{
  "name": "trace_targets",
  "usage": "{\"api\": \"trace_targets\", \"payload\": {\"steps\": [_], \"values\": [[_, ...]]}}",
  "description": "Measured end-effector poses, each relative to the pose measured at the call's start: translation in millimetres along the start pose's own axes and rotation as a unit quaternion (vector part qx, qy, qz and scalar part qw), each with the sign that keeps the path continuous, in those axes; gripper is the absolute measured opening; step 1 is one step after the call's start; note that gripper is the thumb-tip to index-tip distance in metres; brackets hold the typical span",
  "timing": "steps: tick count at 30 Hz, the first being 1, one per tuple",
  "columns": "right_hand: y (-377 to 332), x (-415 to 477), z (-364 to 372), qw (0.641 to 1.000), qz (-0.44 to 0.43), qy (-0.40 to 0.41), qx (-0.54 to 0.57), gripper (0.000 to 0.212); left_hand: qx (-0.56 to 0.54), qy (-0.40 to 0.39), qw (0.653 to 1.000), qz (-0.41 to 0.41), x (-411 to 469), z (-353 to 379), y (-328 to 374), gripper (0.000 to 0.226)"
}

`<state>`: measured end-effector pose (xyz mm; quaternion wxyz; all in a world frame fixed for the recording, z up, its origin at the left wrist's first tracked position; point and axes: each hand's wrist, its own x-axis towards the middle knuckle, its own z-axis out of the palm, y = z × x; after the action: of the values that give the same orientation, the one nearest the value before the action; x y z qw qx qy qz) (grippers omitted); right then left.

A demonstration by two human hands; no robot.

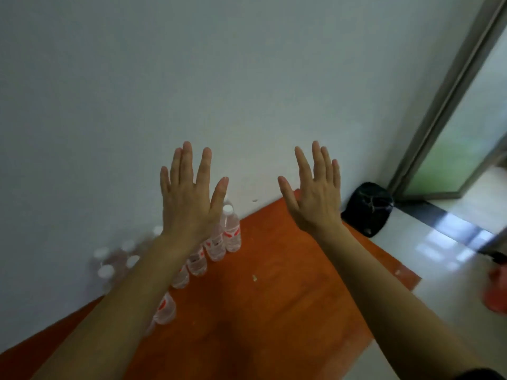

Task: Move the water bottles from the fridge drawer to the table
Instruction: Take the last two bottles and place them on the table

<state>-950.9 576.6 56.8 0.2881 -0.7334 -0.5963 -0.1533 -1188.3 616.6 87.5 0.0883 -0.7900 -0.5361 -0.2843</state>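
My left hand (189, 198) and right hand (312, 198) are both raised in front of me, backs toward me, with the fingers straight and slightly spread. Neither one holds or touches anything. Behind them is a plain, smooth, pale wall (192, 78).

The water bottles (231, 231) stand upright in a row on the table (274, 297), close along the wall, and my left forearm covers part of the row. They are clear plastic with white screw caps and red-and-white label bands. The writing on the labels is too blurred to read.

The table top is a flat orange-brown surface with a worn, wood-like look. Beyond its far corner sits a dark rounded thing (367, 207) I cannot make out. To the right are a glossy pale floor (439, 259) and a grey metal door frame (444, 105) with frosted glass.
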Motion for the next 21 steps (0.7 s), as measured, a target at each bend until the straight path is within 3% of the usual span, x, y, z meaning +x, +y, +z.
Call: {"api": "trace_targets", "payload": {"steps": [8, 16, 21], "values": [[113, -108, -108, 0.980, 0.133, 0.031, -0.144, 0.071, -0.157, -0.051, 0.974, 0.156, -12, 46, 152, 0.069], [249, -244, -263, 0.918, 0.284, 0.100, -0.258, 0.074, -0.246, -0.077, 0.896, 0.362, -71, 28, 377, 0.072], [336, -332, -334, 0.877, 0.352, 0.110, -0.308, 0.081, -0.238, -0.092, 0.868, 0.426, -131, 33, 516, 0.076]]}}
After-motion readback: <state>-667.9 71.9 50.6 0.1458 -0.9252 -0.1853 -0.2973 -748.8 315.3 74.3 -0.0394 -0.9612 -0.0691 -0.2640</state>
